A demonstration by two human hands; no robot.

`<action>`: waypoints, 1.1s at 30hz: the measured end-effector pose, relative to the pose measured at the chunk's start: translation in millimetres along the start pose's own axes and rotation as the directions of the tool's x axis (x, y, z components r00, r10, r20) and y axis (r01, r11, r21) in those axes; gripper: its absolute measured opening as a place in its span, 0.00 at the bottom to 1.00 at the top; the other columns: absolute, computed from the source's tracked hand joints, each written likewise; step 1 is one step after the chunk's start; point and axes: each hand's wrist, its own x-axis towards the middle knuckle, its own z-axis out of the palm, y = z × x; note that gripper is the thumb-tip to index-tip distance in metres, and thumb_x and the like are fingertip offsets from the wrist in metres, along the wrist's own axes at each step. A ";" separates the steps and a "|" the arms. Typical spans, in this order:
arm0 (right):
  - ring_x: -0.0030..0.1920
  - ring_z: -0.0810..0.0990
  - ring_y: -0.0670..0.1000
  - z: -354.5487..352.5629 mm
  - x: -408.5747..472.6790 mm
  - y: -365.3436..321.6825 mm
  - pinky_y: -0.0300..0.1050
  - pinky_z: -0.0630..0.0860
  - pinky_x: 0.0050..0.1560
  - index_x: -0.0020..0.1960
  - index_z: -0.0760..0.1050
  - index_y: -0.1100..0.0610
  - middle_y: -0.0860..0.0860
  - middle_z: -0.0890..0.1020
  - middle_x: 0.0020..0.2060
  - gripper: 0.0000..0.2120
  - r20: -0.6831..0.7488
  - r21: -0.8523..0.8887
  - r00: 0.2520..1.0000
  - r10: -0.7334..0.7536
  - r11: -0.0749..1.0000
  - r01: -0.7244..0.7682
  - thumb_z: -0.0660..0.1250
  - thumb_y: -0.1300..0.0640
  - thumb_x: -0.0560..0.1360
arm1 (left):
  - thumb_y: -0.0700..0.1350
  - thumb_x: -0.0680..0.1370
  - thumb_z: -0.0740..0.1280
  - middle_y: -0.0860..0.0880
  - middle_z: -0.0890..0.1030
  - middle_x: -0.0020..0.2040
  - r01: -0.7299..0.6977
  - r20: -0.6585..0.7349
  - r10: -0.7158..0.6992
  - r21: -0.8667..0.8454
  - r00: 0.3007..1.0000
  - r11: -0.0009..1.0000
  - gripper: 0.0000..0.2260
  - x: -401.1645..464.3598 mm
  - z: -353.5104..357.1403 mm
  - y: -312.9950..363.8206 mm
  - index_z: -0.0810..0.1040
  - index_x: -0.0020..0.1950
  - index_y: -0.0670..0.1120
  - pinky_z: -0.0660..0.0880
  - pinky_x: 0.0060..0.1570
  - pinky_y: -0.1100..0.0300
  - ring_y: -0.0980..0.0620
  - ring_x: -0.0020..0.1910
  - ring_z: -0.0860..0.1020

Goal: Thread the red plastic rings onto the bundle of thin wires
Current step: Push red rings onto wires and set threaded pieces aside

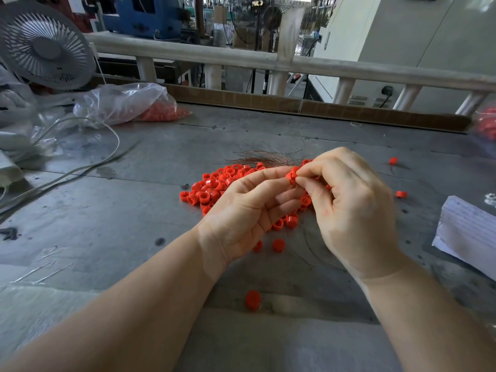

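Note:
A heap of red plastic rings lies on the grey table in the middle of the view. Behind it a bundle of thin coppery wires fans out to the left. My left hand, palm up, and my right hand meet above the heap. Their fingertips pinch a red ring between them at the near end of the wire bundle. Whether the wires pass through this ring is hidden by the fingers.
Loose rings lie near me and at the right. A clear bag of red rings sits at back left beside a fan and white cable. Paper sheets lie at right.

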 end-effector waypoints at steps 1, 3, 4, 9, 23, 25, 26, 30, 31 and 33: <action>0.40 0.78 0.55 0.0 0.0 -0.2 0.44 0.73 0.41 0.41 0.79 0.63 0.55 0.79 0.38 0.05 0.001 0.000 1.000 0.002 1.000 -0.002 0.67 0.64 0.75 | 0.39 0.65 0.67 0.47 0.82 0.36 0.000 0.006 0.000 0.003 1.000 1.000 0.08 -0.5 0.7 0.0 0.84 0.40 0.44 0.79 0.38 0.65 0.56 0.34 0.81; 0.40 0.78 0.54 -0.1 0.0 -0.3 0.43 0.73 0.41 0.41 0.79 0.63 0.55 0.79 0.38 0.05 0.005 0.003 1.000 0.006 1.000 -0.006 0.67 0.64 0.75 | 0.39 0.65 0.67 0.47 0.82 0.36 -0.001 0.012 0.001 0.005 1.000 1.000 0.07 -0.9 1.3 0.2 0.85 0.39 0.44 0.79 0.38 0.65 0.56 0.33 0.80; 0.40 0.78 0.54 -0.2 0.1 -0.4 0.43 0.73 0.41 0.41 0.79 0.63 0.55 0.79 0.38 0.05 0.007 0.005 1.000 0.007 1.000 -0.007 0.67 0.64 0.75 | 0.39 0.65 0.68 0.47 0.82 0.36 -0.002 0.012 0.002 0.002 1.000 1.000 0.07 -0.9 1.1 0.3 0.84 0.39 0.44 0.79 0.38 0.65 0.56 0.34 0.80; 0.40 0.78 0.54 -0.5 0.3 -0.5 0.44 0.73 0.41 0.41 0.79 0.63 0.54 0.79 0.38 0.04 0.025 0.009 1.000 0.018 1.000 -0.018 0.68 0.64 0.74 | 0.39 0.64 0.68 0.46 0.82 0.37 -0.008 -0.005 0.008 0.008 1.000 1.000 0.10 0.1 -0.3 -0.4 0.82 0.44 0.42 0.80 0.39 0.65 0.56 0.34 0.80; 0.40 0.78 0.54 -1.5 1.2 0.6 0.45 0.74 0.42 0.41 0.79 0.64 0.54 0.79 0.38 0.03 0.035 0.054 0.998 0.048 0.997 -0.050 0.68 0.65 0.74 | 0.40 0.65 0.68 0.47 0.83 0.36 -0.032 -0.020 0.033 0.023 0.999 0.999 0.07 -0.6 0.2 0.1 0.84 0.41 0.43 0.79 0.38 0.66 0.56 0.34 0.82; 0.40 0.78 0.54 -1.5 1.4 0.2 0.45 0.74 0.42 0.41 0.79 0.64 0.54 0.79 0.38 0.04 0.035 0.062 0.998 0.044 0.997 -0.046 0.68 0.65 0.74 | 0.40 0.64 0.68 0.47 0.83 0.36 -0.031 -0.016 0.031 0.019 0.999 0.999 0.07 -0.6 0.0 0.3 0.85 0.39 0.44 0.79 0.37 0.66 0.56 0.34 0.82; 0.40 0.78 0.54 -1.5 1.5 0.1 0.45 0.74 0.42 0.41 0.79 0.64 0.54 0.79 0.38 0.04 0.039 0.065 0.998 0.041 0.997 -0.044 0.68 0.65 0.74 | 0.40 0.64 0.68 0.47 0.83 0.36 -0.031 -0.016 0.031 0.016 0.999 0.999 0.07 -0.5 -0.2 0.2 0.84 0.39 0.44 0.79 0.37 0.66 0.56 0.34 0.82; 0.40 0.78 0.54 -1.9 1.6 0.5 0.45 0.74 0.42 0.41 0.79 0.64 0.54 0.79 0.38 0.04 0.057 0.071 0.998 0.036 0.997 -0.040 0.67 0.65 0.74 | 0.40 0.63 0.69 0.46 0.83 0.37 -0.031 -0.018 0.031 0.009 0.999 0.999 0.08 -0.2 -0.6 -0.1 0.83 0.40 0.43 0.79 0.38 0.65 0.56 0.34 0.82; 0.40 0.78 0.54 -1.9 1.5 0.5 0.45 0.74 0.42 0.41 0.79 0.63 0.54 0.79 0.38 0.04 0.059 0.069 0.998 0.034 0.997 -0.038 0.67 0.65 0.74 | 0.40 0.63 0.69 0.46 0.83 0.37 -0.032 -0.020 0.032 0.012 0.999 0.999 0.09 -0.2 -0.7 0.1 0.83 0.41 0.43 0.79 0.38 0.65 0.56 0.34 0.82; 0.40 0.78 0.54 -1.6 1.2 0.5 0.45 0.74 0.42 0.41 0.79 0.63 0.54 0.79 0.38 0.03 0.065 0.064 0.997 0.035 0.997 -0.039 0.68 0.65 0.74 | 0.40 0.64 0.69 0.46 0.83 0.37 -0.034 -0.019 0.035 0.022 0.999 0.999 0.11 0.1 -1.2 0.2 0.81 0.44 0.42 0.79 0.38 0.66 0.56 0.34 0.82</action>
